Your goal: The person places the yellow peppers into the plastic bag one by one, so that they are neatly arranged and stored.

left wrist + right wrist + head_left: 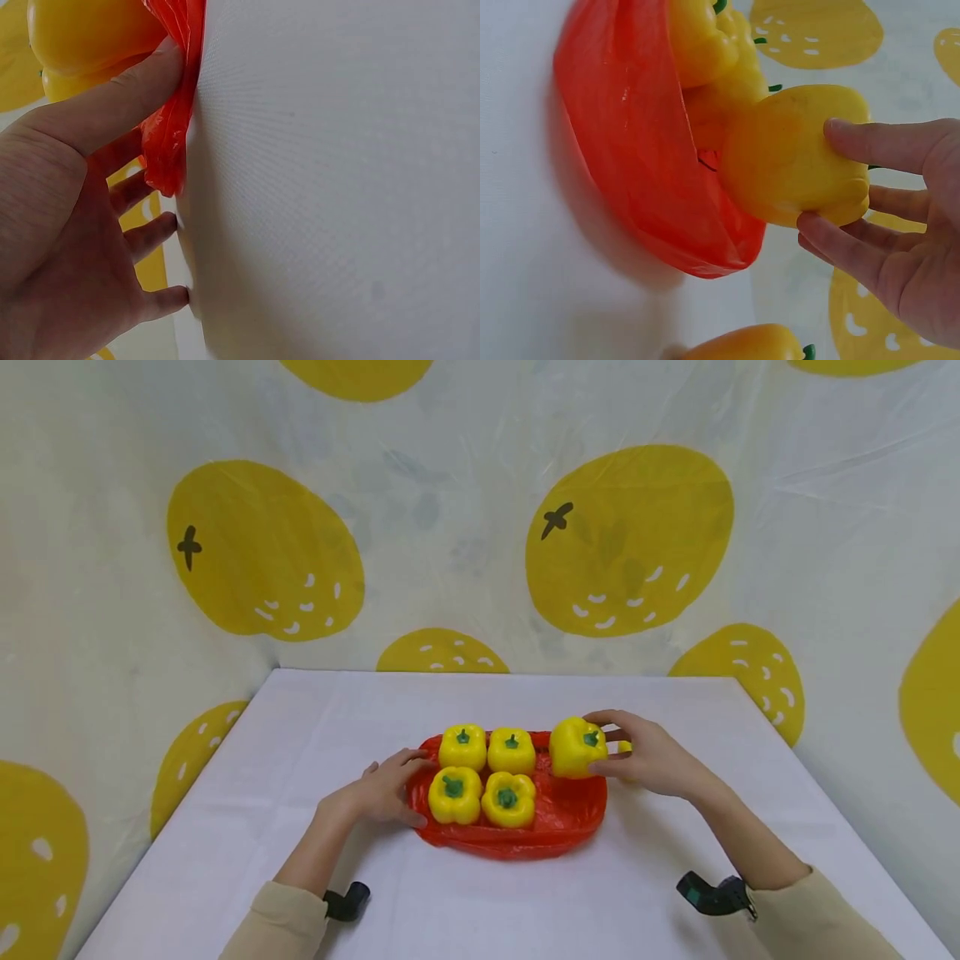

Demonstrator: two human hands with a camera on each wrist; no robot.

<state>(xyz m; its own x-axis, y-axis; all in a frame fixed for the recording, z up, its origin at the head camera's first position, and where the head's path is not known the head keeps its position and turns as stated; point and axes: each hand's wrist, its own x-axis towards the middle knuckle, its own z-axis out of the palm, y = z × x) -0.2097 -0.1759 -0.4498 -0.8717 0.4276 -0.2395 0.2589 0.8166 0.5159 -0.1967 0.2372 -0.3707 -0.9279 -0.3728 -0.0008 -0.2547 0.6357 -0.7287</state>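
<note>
My right hand point(651, 758) holds a yellow bell pepper point(576, 748) by its right side, thumb and fingers spread around it. This pepper is over the right part of an opened red plastic bag point(564, 842). Several more yellow bell peppers point(454, 795) with green stems sit in two rows in the bag's left and middle part. My left hand point(384, 789) rests against the bag's left end. In the left wrist view, the thumb point(150, 86) touches the red plastic and the other fingers are spread, their tips near the white tabletop.
Another yellow pepper point(754, 343) lies on the white tabletop point(480, 910) right of the bag, mostly behind my right hand in the head view. A pale curtain point(450, 527) printed with large yellow fruit hangs behind and beside the table.
</note>
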